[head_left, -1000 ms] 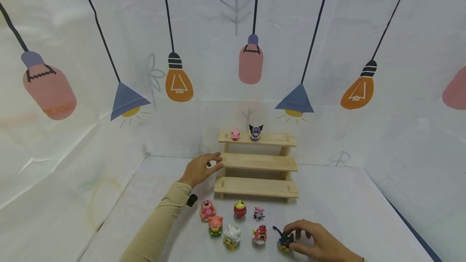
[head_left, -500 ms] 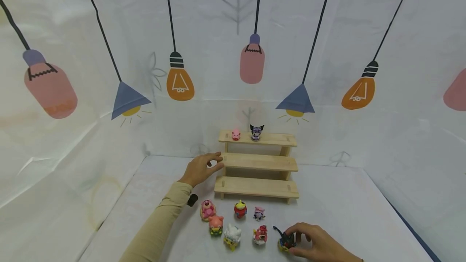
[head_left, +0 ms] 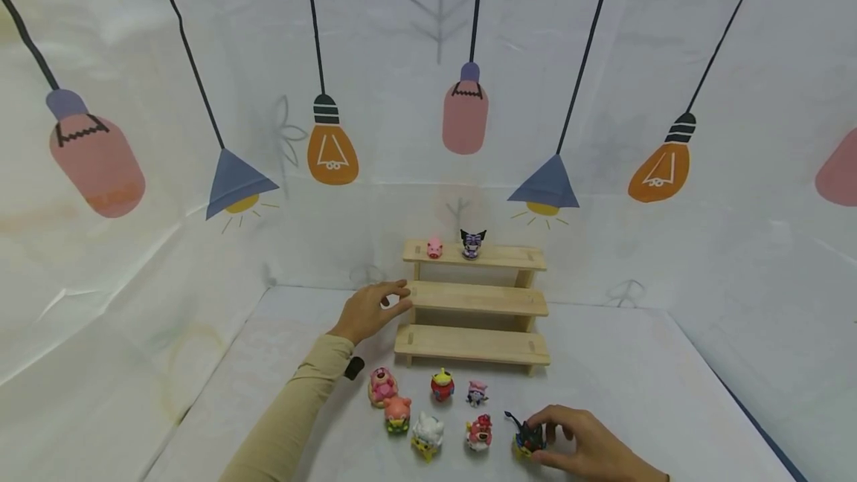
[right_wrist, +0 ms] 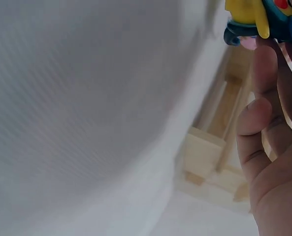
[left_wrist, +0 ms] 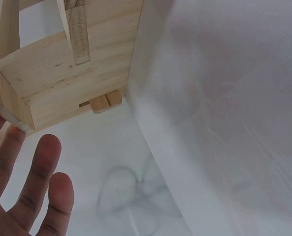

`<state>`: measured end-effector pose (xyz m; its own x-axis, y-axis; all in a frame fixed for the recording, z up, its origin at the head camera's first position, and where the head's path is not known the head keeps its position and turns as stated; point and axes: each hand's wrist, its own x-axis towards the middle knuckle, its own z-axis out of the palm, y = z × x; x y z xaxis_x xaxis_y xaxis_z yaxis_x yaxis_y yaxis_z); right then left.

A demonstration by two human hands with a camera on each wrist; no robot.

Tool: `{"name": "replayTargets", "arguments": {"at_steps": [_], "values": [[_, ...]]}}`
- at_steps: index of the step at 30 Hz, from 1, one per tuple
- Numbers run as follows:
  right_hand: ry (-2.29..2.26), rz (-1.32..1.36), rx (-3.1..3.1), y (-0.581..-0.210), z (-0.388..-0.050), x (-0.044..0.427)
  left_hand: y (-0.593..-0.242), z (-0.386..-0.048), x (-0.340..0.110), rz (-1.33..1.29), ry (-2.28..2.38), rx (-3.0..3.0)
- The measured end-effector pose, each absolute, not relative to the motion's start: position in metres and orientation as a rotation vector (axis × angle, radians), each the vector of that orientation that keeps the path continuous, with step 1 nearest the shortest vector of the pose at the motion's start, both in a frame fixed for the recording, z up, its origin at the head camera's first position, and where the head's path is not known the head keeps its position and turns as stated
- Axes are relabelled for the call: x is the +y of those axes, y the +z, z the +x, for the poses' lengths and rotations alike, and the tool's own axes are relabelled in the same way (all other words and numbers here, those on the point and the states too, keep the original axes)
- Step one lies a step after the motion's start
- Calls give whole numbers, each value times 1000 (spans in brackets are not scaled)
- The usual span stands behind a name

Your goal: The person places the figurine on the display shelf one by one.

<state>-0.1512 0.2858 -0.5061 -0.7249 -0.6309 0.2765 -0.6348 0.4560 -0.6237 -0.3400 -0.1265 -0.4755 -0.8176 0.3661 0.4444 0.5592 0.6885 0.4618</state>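
My right hand [head_left: 582,443] pinches a small dark-and-yellow toy figurine [head_left: 529,439] at the front right. In the right wrist view the figurine [right_wrist: 256,19] shows yellow and dark teal parts, partly cut off by the frame. My left hand [head_left: 370,312] is at the left end of the middle board of a three-tier wooden stand [head_left: 478,297]. The left wrist view shows fingertips touching the board's end [left_wrist: 13,105], with other fingers [left_wrist: 40,167] extended. A pink pig figurine [head_left: 434,248] and a black-and-purple figurine [head_left: 472,244] stand on the top tier.
In front of the stand are a pink bear figurine [head_left: 382,387], a coral one [head_left: 397,415], a white one [head_left: 427,434], a red-and-yellow one [head_left: 442,385], a small pink one [head_left: 477,393] and a red-and-white one [head_left: 478,434]. A printed white sheet [head_left: 402,43] hangs behind.
My right hand and the dark-and-yellow figurine have shifted very slightly upward in the head view. The left hand stays at the stand, and the other figurines keep their places.
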Motion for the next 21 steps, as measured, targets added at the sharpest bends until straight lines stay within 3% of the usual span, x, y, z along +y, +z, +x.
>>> {"name": "replayTargets", "arguments": {"at_steps": [21], "values": [[958,925,-2451,-452,-197,285,-475,-341,-126,-735,-857,-2568]]}}
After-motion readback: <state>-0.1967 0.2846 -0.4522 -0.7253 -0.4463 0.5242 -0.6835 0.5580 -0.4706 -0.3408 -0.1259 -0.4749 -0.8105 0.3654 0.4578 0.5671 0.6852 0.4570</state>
